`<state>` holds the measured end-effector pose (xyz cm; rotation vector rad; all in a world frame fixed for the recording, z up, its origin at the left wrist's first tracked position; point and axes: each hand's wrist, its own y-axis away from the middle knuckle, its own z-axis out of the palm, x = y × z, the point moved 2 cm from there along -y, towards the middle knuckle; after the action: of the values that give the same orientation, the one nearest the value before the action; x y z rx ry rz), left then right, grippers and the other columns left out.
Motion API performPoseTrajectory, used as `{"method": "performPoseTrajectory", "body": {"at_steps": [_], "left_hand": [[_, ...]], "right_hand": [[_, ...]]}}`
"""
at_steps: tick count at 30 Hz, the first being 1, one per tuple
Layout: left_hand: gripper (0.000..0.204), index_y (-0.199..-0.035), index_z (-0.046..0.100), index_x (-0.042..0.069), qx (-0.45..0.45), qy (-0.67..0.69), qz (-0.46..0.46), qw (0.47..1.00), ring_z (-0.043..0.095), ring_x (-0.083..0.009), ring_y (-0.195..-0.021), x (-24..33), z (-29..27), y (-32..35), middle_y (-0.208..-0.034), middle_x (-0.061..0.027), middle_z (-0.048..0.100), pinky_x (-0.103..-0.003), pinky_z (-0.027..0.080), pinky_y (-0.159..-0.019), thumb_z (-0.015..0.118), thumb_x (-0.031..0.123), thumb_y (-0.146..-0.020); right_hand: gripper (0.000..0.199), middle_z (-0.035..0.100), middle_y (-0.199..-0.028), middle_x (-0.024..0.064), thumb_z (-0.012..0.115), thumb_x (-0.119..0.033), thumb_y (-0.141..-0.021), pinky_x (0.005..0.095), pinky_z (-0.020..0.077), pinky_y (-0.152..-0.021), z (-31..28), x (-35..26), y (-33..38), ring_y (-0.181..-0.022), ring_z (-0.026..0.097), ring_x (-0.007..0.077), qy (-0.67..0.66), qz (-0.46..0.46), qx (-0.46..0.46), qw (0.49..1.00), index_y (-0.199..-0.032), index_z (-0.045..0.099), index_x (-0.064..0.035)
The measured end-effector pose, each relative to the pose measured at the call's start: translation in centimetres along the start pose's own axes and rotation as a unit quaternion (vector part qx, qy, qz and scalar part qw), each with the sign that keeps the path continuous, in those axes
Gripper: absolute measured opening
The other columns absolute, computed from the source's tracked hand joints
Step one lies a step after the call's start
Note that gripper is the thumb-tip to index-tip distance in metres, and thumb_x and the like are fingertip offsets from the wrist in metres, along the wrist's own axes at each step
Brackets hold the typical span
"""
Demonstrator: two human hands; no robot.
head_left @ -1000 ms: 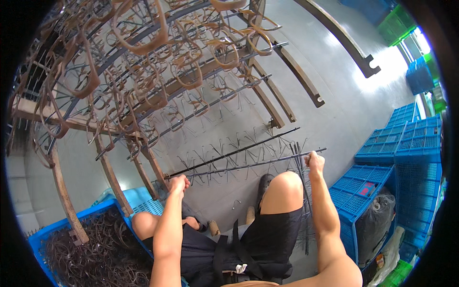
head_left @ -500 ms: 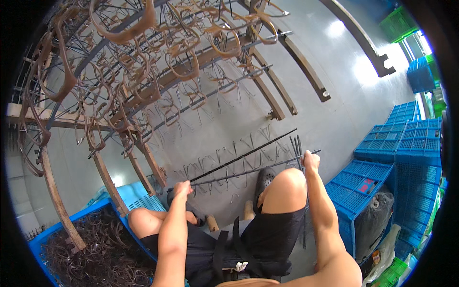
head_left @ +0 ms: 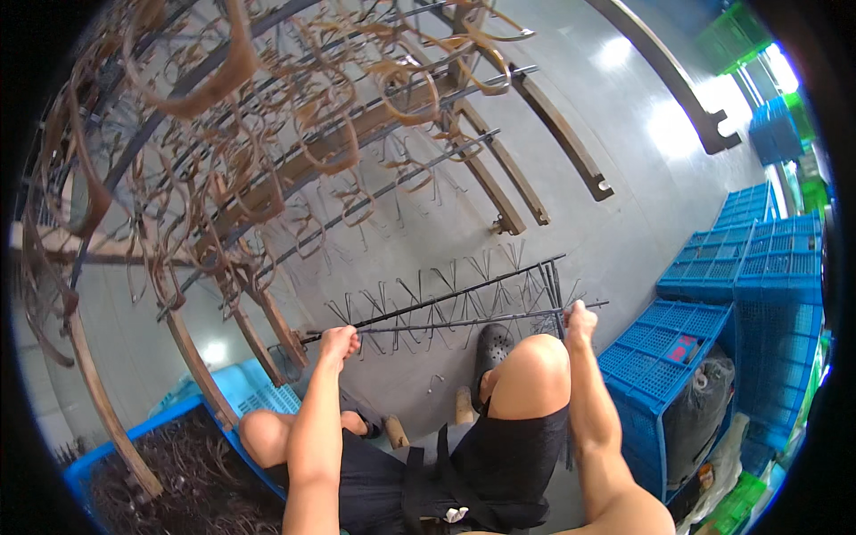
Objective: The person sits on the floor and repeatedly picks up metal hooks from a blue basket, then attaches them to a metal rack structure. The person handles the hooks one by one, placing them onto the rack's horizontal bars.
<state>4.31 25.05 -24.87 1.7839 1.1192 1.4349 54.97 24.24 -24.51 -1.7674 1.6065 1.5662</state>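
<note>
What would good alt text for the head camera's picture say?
A person's left hand and right hand grip a dark pronged rod near a second rod. A rack hung with brown hoops fills the upper left; blue crates stand right, and a blue bin of dark strands sits lower left.

Stacked blue crates (head_left: 780, 260), black plastic bag (head_left: 700, 417), green crate (head_left: 733, 38), grey floor (head_left: 624, 223)

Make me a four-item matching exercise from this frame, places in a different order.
1. Nearer hooked rod
2. Black bag
3. Dark curled pieces
4. Brown loops

A. On the rack, upper left
B. At a blue crate's opening, right
C. In the grip of left hand and right hand
D. In the blue bin, lower left

Pairs: 1-C, 2-B, 3-D, 4-A
</note>
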Motion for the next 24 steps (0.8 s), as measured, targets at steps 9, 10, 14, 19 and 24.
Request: {"method": "performPoseTrajectory", "body": {"at_steps": [9, 10, 14, 19, 24], "left_hand": [[0.020, -0.066, 0.060, -0.002, 0.013, -0.013, -0.006, 1.000, 0.056, -0.0144, -0.046, -3.5, -0.4, -1.1, -0.057, -0.0081, 0.059, -0.026, 0.040, -0.040, 0.054, 0.015, -0.075], [0.021, -0.065, 0.059, -0.002, 0.022, -0.023, -0.004, 0.999, 0.054, -0.0142, -0.045, -2.5, -0.6, -0.3, -0.056, -0.0081, 0.058, -0.026, 0.039, -0.039, 0.054, 0.016, -0.075], [0.021, -0.061, 0.057, 0.000, 0.024, -0.015, 0.029, 0.999, 0.048, -0.0124, -0.041, -4.1, -0.2, -1.6, -0.052, -0.0058, 0.055, -0.028, 0.035, -0.038, 0.053, 0.015, -0.075], [0.023, -0.056, 0.054, 0.004, 0.038, -0.018, 0.065, 0.997, 0.042, -0.0107, -0.041, 3.5, -2.2, 3.1, -0.052, -0.0034, 0.052, -0.025, 0.031, -0.039, 0.054, 0.017, -0.076], [0.020, -0.067, 0.059, 0.004, 0.029, -0.017, 0.092, 0.995, 0.049, -0.0100, -0.046, 2.4, -4.4, 2.5, -0.057, -0.0037, 0.057, -0.024, 0.035, -0.043, 0.053, 0.019, -0.079]], "right_hand": [[0.024, 0.055, -0.053, 0.0075, 0.050, -0.016, -0.076, 0.0269, 0.0355, -0.042, -2.1, -1.2, -0.7, -0.044, 0.047, 0.0126, -0.002, -0.013, -0.118, 0.993, -0.054, 0.050, -0.0044], [0.026, 0.054, -0.053, 0.0077, 0.050, -0.016, -0.076, 0.0278, 0.0351, -0.041, -3.1, -2.2, -0.8, -0.043, 0.047, 0.0136, 0.027, 0.007, -0.104, 0.994, -0.054, 0.050, -0.0033], [0.026, 0.053, -0.052, 0.0082, 0.050, -0.016, -0.077, 0.0286, 0.0353, -0.040, 0.0, -0.5, 0.9, -0.042, 0.047, 0.0152, -0.026, 0.032, -0.095, 0.995, -0.054, 0.048, -0.0040], [0.023, 0.055, -0.055, 0.0080, 0.050, -0.015, -0.078, 0.0263, 0.0375, -0.038, -0.1, 0.1, -0.5, -0.042, 0.049, 0.0138, -0.020, 0.076, -0.103, 0.992, -0.059, 0.051, -0.0032], [0.026, 0.054, -0.053, 0.0070, 0.051, -0.015, -0.079, 0.0263, 0.0369, -0.041, 0.3, -0.3, -0.4, -0.043, 0.050, 0.0148, -0.007, 0.100, -0.129, 0.987, -0.056, 0.048, -0.0042]]}}
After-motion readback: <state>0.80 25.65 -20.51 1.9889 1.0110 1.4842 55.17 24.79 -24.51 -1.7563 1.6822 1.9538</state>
